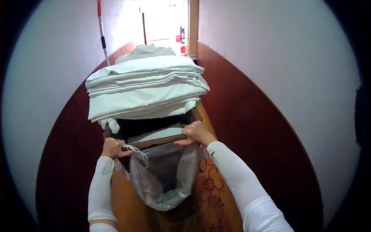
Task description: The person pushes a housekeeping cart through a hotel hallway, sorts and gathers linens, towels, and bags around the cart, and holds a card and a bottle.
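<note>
A cart (160, 142) with a brown edge stands right in front of me. My left hand (113, 148) is closed on its near left corner, the thumb stretched inward beside a white cord (138, 151). At the near right corner, my right hand (196, 133) grips the same cart. A tall pile of folded white linens (147, 83) lies on top. Below it, a flat white item (156, 135) shows inside the dark opening. Between my hands a clear plastic bag (152, 193) hangs from the near end, its mouth sagging; its contents are hard to make out.
Corridor walls with dark red-brown lower panels (251, 127) run close on both sides. An orange patterned carpet (210, 185) covers the floor. A red, white and black pole (102, 36) leans at the left; red bottles (178, 38) stand near the bright doorway ahead.
</note>
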Demonstrator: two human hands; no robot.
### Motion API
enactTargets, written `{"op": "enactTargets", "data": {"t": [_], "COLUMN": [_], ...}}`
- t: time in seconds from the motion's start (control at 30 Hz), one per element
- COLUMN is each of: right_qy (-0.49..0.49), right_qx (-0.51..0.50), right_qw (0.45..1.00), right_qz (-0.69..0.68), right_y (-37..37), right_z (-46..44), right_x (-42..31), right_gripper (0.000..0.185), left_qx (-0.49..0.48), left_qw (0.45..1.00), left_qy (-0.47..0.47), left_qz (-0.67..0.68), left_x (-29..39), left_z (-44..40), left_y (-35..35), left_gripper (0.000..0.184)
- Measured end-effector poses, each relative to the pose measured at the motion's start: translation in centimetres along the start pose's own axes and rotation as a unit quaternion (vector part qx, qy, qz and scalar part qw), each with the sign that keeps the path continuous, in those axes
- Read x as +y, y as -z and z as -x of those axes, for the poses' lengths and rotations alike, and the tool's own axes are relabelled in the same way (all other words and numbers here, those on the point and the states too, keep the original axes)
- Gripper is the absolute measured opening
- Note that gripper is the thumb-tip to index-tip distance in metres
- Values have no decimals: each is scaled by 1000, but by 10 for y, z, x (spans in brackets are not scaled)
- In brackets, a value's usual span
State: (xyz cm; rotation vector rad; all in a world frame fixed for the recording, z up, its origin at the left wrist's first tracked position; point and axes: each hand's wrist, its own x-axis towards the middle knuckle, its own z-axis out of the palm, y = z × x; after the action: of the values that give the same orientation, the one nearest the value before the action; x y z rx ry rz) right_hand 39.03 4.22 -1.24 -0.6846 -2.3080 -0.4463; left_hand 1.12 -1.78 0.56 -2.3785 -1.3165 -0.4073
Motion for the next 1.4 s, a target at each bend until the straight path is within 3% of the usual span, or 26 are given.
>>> {"op": "enactTargets", "data": {"t": [0.5,0.57,0.8,1.0,1.07,1.1,1.2,1.4], "right_qy": [-27,-15,-2,-16,-30,-10,-14,-1], "right_qx": [-14,32,52,0,-2,56,74,54], "right_qw": [999,999,995,997,997,997,996,999], "right_qz": [-23,-37,-82,-72,-65,-50,-46,4], "right_y": [2,-4,2,-3,-4,-7,-9,-8], "right_z": [1,2,5,9,6,5,6,5], "right_x": [-3,-2,1,3,3,3,-1,8], "right_gripper": [66,66,64,68,68,63,62,61], "left_qx": [-26,-35,-77,-103,-34,-33,-45,17], "left_qw": [1000,999,997,994,999,999,999,1000], "left_qy": [14,13,8,30,-16,-11,1,-19], "left_qz": [-5,9,-4,2,-20,-11,-5,-16], "left_x": [-9,-11,-7,-11,-11,-12,-7,2], "left_z": [4,3,3,3,4,5,3,-5], "left_y": [-6,-3,1,-2,-7,-10,-5,-4], "left_gripper": [57,58,65,65,63,62,59,55]}}
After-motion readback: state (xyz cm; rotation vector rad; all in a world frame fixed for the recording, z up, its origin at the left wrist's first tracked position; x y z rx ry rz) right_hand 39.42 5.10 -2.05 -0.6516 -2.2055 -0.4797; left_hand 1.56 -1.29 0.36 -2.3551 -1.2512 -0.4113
